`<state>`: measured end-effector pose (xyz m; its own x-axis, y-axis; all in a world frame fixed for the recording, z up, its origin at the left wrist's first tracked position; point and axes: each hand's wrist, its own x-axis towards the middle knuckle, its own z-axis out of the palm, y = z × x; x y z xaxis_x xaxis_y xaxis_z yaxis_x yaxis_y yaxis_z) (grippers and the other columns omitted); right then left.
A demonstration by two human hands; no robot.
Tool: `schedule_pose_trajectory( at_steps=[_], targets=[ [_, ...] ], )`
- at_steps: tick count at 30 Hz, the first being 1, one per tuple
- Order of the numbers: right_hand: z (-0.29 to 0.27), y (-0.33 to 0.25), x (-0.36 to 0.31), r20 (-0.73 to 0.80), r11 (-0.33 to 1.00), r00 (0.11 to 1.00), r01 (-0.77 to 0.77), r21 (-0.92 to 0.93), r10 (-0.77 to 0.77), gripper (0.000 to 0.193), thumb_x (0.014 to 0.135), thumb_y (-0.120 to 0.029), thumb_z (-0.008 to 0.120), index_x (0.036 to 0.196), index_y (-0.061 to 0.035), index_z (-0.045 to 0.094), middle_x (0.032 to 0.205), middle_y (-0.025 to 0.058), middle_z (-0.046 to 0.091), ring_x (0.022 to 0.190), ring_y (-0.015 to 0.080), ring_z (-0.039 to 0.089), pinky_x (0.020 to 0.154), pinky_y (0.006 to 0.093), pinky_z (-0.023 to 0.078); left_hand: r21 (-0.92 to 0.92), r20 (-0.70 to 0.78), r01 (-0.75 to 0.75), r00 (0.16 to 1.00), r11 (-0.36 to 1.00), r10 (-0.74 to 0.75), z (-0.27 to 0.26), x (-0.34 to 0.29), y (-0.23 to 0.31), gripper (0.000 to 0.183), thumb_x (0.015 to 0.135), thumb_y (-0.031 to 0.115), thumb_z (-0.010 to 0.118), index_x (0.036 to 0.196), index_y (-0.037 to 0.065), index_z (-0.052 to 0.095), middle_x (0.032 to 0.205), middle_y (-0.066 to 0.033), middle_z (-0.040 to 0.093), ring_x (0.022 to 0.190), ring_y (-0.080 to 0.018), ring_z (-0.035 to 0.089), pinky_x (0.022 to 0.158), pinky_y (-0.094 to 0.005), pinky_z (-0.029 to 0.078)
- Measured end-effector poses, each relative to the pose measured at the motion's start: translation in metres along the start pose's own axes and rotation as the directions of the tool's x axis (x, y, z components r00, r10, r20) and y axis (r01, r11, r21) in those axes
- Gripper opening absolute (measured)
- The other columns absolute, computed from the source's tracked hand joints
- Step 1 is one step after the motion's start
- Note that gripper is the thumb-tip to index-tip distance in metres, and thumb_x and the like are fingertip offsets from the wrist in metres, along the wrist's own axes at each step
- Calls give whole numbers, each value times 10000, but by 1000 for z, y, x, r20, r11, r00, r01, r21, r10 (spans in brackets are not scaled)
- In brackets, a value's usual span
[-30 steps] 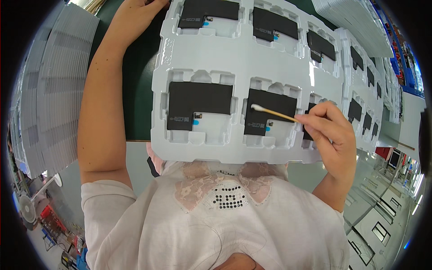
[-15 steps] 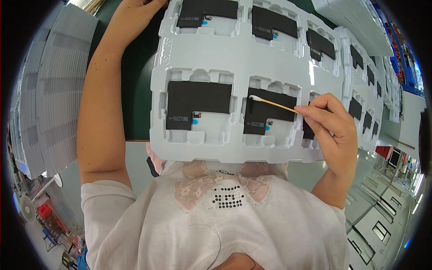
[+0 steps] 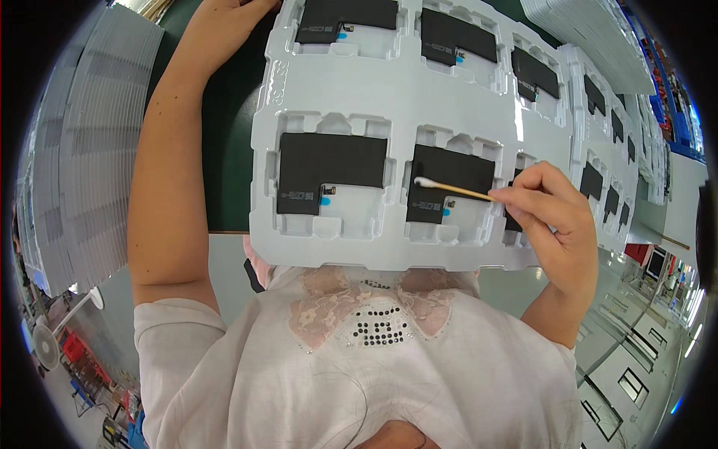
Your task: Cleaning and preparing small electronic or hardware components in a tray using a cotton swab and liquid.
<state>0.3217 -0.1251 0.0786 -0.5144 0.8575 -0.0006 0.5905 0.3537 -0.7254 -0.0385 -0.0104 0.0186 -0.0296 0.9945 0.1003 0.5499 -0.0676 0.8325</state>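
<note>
My right hand (image 3: pixel 553 213) pinches the wooden stick of a cotton swab (image 3: pixel 456 190) between thumb and fingers. The swab's white tip lies over the black L-shaped battery (image 3: pixel 456 166) in the front middle pocket of a white plastic tray (image 3: pixel 340 93). To its left sits another such battery (image 3: pixel 329 159), with a small connector and a blue tab at its inner corner. My right hand partly hides a third one (image 3: pixel 512 217). At the top edge, my left hand (image 3: pixel 233 21) is beside the tray's far left corner; its fingertips are cut off or hidden.
Several more batteries fill the tray's back row, one of them at the back middle (image 3: pixel 458 34). A second loaded tray (image 3: pixel 603 142) adjoins on the right. Tall stacks of white trays stand left (image 3: pixel 90 157) and far right (image 3: pixel 591 37). The table (image 3: pixel 228 150) is dark green.
My right hand has moved the swab tip slightly toward me, down the battery. The tray has shifted very slightly. My left arm stays put.
</note>
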Motion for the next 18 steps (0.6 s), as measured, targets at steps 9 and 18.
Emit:
schedule_pose_trajectory(
  at_steps=[9, 18],
  targets=[
    [4, -4, 6, -106, 999, 994, 13, -45, -18, 234, 781, 102, 613, 956, -13, 716, 808, 47, 526, 661, 127, 498, 541, 236, 360, -24, 18, 8, 1000, 1000, -8, 1, 1, -2, 346, 929, 88, 543, 1250, -40, 539, 876, -21, 577, 788, -109, 542, 724, -241, 450],
    [0, -1, 0, -1, 999, 1000, 22, -23, -22, 259, 764, 124, 602, 947, -16, 718, 812, 45, 526, 660, 129, 499, 535, 239, 358, -1, 8, 4, 1000, 1000, -4, -1, 0, 1, 334, 929, 92, 547, 1239, -31, 551, 871, -15, 573, 785, -107, 538, 720, -241, 447]
  ],
)
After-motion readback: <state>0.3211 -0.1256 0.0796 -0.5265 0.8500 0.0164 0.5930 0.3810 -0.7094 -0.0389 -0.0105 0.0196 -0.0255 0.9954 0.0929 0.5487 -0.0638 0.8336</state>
